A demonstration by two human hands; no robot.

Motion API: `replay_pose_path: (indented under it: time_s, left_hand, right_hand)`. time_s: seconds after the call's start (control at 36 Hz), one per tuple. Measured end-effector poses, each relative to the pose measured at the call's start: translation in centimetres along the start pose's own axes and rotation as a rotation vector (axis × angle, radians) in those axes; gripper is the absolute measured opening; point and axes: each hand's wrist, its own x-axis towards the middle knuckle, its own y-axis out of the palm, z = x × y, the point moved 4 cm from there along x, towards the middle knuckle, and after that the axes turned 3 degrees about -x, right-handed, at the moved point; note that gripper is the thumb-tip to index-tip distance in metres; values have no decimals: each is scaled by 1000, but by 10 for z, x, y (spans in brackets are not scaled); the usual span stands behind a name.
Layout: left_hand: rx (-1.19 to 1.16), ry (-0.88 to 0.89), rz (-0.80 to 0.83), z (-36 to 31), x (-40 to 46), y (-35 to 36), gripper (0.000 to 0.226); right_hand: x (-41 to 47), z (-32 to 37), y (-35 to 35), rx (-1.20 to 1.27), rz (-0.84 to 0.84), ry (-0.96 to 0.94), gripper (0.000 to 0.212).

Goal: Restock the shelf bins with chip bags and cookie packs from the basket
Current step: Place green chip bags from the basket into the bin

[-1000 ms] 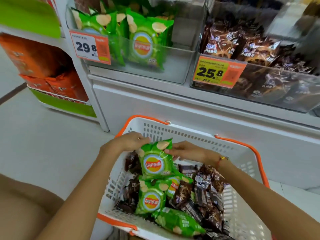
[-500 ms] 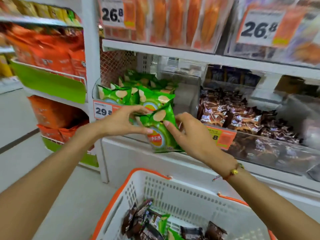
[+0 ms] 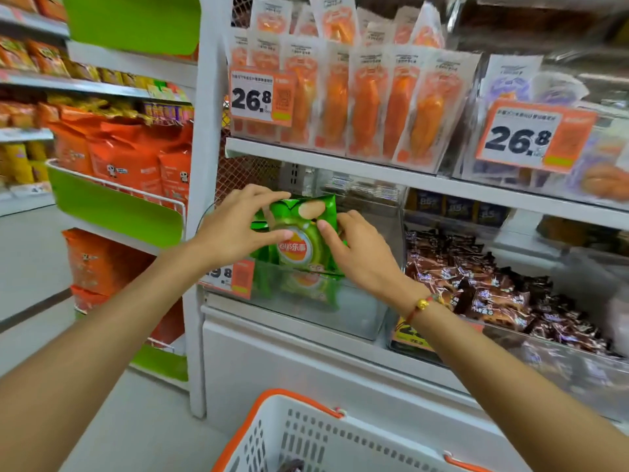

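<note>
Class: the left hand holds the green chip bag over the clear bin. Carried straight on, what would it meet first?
Probably the green chip bags already in the clear bin, beneath the left hand; depth is unclear.

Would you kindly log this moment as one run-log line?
step: shelving chips | left hand: grips green chip bag | right hand: grips same bag | position: over clear bin | basket: below

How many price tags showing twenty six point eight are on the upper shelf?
2: one price tag on the left bin of orange packs, the other price tag on the right bin. Others may lie outside the view.
</note>
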Motion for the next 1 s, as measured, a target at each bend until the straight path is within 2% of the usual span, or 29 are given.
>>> replay_pose_path:
  time_s: [0.08, 0.17, 0.22, 0.28, 0.33, 0.44, 0.53, 0.61, 0.75, 0.81, 0.89, 1.0]
  left_hand:
    - [114, -7, 22, 2, 0, 6, 66]
    - [223, 13, 23, 0, 2, 12, 67]
    - [293, 50, 17, -4, 4, 16, 66]
    - [363, 82, -3, -8, 6, 19, 65]
    - [415, 102, -12, -10, 7, 21, 65]
    - [525, 121, 54, -7, 10, 23, 67]
    - [513, 164, 34, -7, 7, 20, 64]
    - [441, 211, -24, -12, 3, 20, 53]
    - [433, 243, 51, -7, -2, 38, 33]
    - [439, 229, 45, -4, -2, 39, 30]
    - [479, 187, 85, -5, -1, 39, 37]
    - [671, 191, 172, -8, -1, 48, 39]
  right_hand:
    - [0, -7, 16, 32, 69, 56, 33]
    - [4, -19, 25, 159, 131, 196, 27]
    - [7, -24, 24, 207, 115, 251, 31]
    - [10, -23, 15, 113, 3, 160, 55]
    - [11, -14, 2, -54, -117, -18, 69]
    - [12, -4, 2, -316, -114, -284, 53]
    - [5, -10, 16, -356, -65, -276, 45]
    - [-3, -20, 22, -363, -117, -242, 37]
    - [-18, -29, 41, -394, -73, -194, 30]
    - [-19, -26, 44, -364, -21, -167, 37]
    - [-18, -17, 46, -380, 55, -159, 56]
    - [-21, -14, 52, -474, 146, -195, 66]
